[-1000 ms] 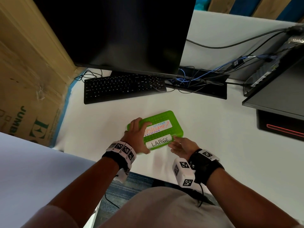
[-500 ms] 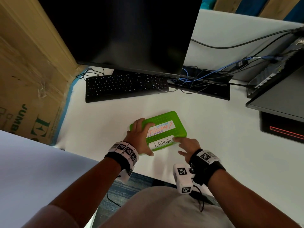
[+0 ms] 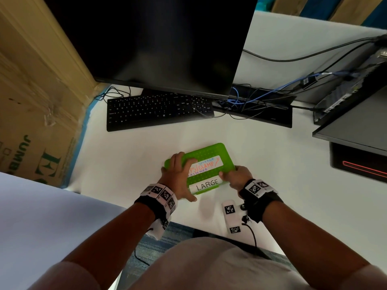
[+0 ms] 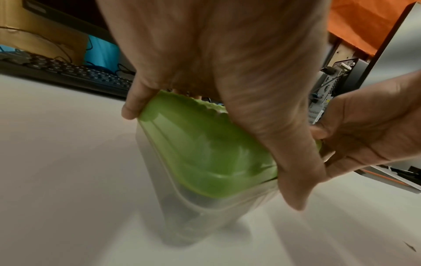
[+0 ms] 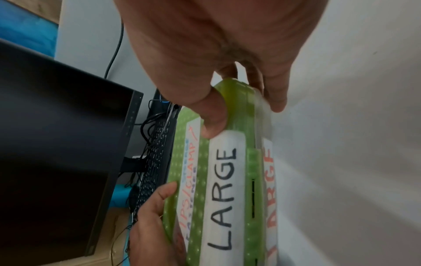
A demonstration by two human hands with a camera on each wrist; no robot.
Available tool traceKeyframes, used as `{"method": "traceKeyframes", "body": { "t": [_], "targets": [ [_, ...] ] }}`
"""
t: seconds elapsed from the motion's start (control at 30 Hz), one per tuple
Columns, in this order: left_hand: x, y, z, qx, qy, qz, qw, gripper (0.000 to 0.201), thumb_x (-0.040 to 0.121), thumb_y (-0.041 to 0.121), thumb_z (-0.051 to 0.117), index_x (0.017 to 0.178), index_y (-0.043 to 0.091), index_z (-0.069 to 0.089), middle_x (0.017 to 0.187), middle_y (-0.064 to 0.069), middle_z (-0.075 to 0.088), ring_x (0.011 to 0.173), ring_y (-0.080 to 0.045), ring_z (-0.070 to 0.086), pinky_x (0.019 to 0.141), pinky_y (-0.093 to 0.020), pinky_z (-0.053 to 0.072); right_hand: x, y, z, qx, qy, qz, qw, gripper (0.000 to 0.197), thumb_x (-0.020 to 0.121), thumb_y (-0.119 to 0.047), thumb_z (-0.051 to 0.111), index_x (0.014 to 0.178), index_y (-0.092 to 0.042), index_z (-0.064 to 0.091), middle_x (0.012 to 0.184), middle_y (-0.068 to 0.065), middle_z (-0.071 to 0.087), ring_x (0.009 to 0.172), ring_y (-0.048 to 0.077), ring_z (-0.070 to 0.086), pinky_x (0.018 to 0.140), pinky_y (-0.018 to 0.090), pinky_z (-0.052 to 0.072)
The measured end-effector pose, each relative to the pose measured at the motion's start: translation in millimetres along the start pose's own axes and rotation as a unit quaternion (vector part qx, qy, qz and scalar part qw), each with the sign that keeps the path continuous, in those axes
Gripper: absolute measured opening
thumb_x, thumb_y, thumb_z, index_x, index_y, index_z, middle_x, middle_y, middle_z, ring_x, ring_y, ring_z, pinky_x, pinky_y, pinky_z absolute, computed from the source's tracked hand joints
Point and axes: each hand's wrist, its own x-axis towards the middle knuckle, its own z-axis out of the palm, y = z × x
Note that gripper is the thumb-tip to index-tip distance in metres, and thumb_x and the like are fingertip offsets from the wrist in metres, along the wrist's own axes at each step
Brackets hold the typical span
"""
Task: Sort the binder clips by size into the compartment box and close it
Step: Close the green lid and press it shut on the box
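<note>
Resting on white desk (image 3: 125,164), before keyboard (image 3: 157,109): compartment box (image 3: 209,151), green lid down, clear base; contents hidden. Lid labels: "LARGE" (image 3: 206,183), "CLAMP". Left hand (image 3: 178,176) clasps left end, fingers curled over lid. Right hand (image 3: 236,176) pinches right edge, thumb on top.

A white desk (image 3: 129,168) carries everything here. On it, near the front edge, lies a green box (image 3: 211,152) with the lid down and white labels on top. Farther back lies a black keyboard (image 3: 155,110), partly under a dark monitor (image 3: 159,40). To the right of the keyboard there is a flat black device (image 3: 278,118) with a knot of cables (image 3: 240,101) over it. At the right edge stands a black computer case (image 3: 356,160).
</note>
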Motion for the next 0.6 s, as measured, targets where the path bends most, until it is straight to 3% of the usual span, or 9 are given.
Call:
{"method": "traceKeyframes", "body": {
  "t": [0.13, 0.2, 0.27, 0.4, 0.5, 0.6],
  "targets": [
    [-0.1, -4.9, 3.3, -0.001, 0.013, 0.009, 1.000, 0.117, 0.040, 0.062, 0.079, 0.136, 0.037, 0.016, 0.144, -0.002, 0.005, 0.135, -0.023, 0.006, 0.101, -0.056, 0.035, -1.3, 6.7, 4.9, 0.005, 0.029, 0.016, 0.999, 0.031, 0.079, -0.034, 0.071, 0.096, -0.008, 0.066, 0.086, 0.005, 0.064, 0.079, 0.023, 0.058, 0.075, 0.033, 0.050],
    [0.3, -6.4, 6.0, 0.008, 0.027, 0.014, 1.000, 0.112, 0.045, 0.066, 0.074, 0.136, 0.037, 0.016, 0.145, -0.002, 0.006, 0.135, -0.023, 0.006, 0.099, -0.053, 0.039, -1.8, 13.1, 11.4, 0.111, 0.020, 0.085, 0.990, 0.047, 0.074, -0.043, 0.074, 0.097, -0.004, 0.062, 0.088, 0.009, 0.064, 0.082, 0.024, 0.060, 0.078, 0.040, 0.056],
    [0.7, -5.8, 7.9, 0.006, 0.038, 0.008, 0.999, 0.109, 0.047, 0.068, 0.072, 0.136, 0.037, 0.017, 0.146, -0.002, 0.005, 0.136, -0.024, 0.006, 0.097, -0.051, 0.041, -6.7, 15.6, 17.4, 0.215, -0.014, 0.123, 0.969, 0.046, 0.077, -0.044, 0.071, 0.098, -0.004, 0.060, 0.095, 0.010, 0.063, 0.092, 0.026, 0.061, 0.077, 0.044, 0.055],
    [2.8, -1.1, 12.0, -0.006, 0.046, -0.015, 0.999, 0.108, 0.046, 0.069, 0.070, 0.136, 0.038, 0.018, 0.148, -0.004, 0.006, 0.138, -0.025, 0.005, 0.095, -0.053, 0.041, -15.6, 16.4, 24.2, 0.293, -0.063, 0.120, 0.947, 0.043, 0.079, -0.041, 0.070, 0.101, -0.005, 0.061, 0.101, 0.013, 0.064, 0.098, 0.027, 0.061, 0.078, 0.044, 0.054],
    [4.7, -0.5, 14.4, 0.001, 0.046, -0.021, 0.999, 0.109, 0.046, 0.070, 0.068, 0.136, 0.038, 0.017, 0.148, -0.004, 0.005, 0.138, -0.026, 0.005, 0.095, -0.054, 0.040, -18.1, 16.8, 30.8, 0.305, -0.072, 0.116, 0.943, 0.043, 0.078, -0.036, 0.072, 0.107, -0.005, 0.063, 0.102, 0.015, 0.068, 0.092, 0.027, 0.064, 0.068, 0.039, 0.055],
    [4.2, -0.1, 15.0, 0.012, 0.040, -0.023, 0.999, 0.109, 0.048, 0.070, 0.068, 0.137, 0.037, 0.015, 0.149, -0.005, 0.003, 0.139, -0.027, 0.004, 0.097, -0.057, 0.037, -20.1, 17.1, 33.9, 0.301, -0.062, 0.110, 0.945, 0.037, 0.079, -0.036, 0.072, 0.099, -0.006, 0.064, 0.093, 0.014, 0.068, 0.084, 0.026, 0.066, 0.069, 0.040, 0.057]
  ]
}}
